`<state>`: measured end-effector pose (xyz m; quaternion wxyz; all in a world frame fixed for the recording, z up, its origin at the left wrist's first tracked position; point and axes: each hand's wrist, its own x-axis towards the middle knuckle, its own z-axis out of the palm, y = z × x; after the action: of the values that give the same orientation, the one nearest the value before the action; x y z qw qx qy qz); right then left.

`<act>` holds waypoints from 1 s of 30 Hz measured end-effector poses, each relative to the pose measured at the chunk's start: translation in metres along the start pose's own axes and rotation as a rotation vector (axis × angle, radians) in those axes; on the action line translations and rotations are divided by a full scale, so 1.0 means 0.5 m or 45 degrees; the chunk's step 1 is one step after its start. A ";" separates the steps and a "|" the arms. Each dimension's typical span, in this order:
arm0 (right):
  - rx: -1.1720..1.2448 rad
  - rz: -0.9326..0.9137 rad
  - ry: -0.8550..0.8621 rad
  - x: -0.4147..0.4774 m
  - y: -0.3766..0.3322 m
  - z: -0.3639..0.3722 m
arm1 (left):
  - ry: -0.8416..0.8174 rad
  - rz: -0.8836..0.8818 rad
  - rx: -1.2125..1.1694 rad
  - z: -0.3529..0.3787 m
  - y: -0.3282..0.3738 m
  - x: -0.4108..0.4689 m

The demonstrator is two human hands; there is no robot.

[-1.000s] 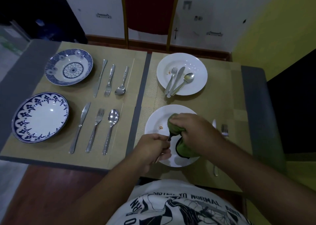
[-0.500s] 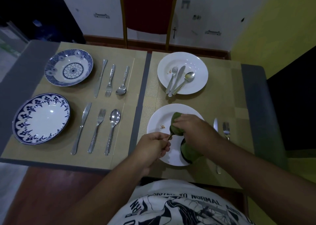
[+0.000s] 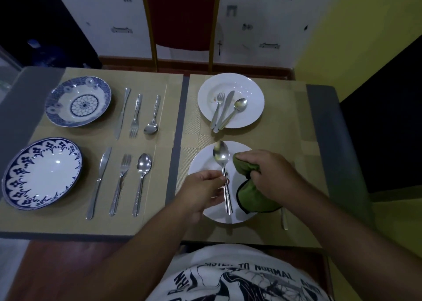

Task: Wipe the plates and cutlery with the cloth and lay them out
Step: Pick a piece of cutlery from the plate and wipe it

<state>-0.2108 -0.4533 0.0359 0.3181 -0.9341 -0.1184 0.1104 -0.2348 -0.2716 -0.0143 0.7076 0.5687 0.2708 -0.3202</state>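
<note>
The person's left hand (image 3: 201, 191) pinches the spoon (image 3: 223, 168) at the middle of its handle, thumb and fingers closed on the metal. It holds the spoon over the white plate (image 3: 201, 163), which sits by the near edge of the table (image 3: 324, 129), right of its middle. The spoon's bowl points toward the far edge and the tail of the handle ends over the near part of the plate. The right hand (image 3: 271, 175) is clamped on the bunched green cloth (image 3: 253, 198), just beside the spoon's bowl and apart from it, with a loose flap draping onto the plate. The spoon looks like light, stiff, polished steel, so it will likely slip under a wipe. A firm pinch low on the handle should leave the bowl and neck free for the cloth. The cloth is soft and limp and should fold around whatever it presses on. The plate looks like glazed china: heavier, smooth, breakable, and best steadied by its rim. Toward the far edge a second white plate (image 3: 249, 108), with specks on it, bears more cutlery (image 3: 225, 111).
</note>
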 end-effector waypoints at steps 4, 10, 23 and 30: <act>0.038 0.056 0.010 -0.030 0.034 -0.010 | -0.069 -0.005 0.026 0.046 0.002 0.015; 0.012 0.195 0.060 -0.079 0.113 -0.046 | -0.177 -0.029 0.066 0.137 -0.018 0.039; 0.054 0.492 0.139 -0.212 0.299 -0.136 | -0.231 -0.115 0.099 0.378 -0.087 0.107; 0.101 0.548 0.175 -0.244 0.363 -0.163 | -0.151 -0.161 0.219 0.461 -0.135 0.163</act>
<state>-0.2760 -0.6750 0.0024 0.3311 -0.9299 0.1102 0.1165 -0.2290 -0.5188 -0.0701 0.6493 0.5891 0.2354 -0.4194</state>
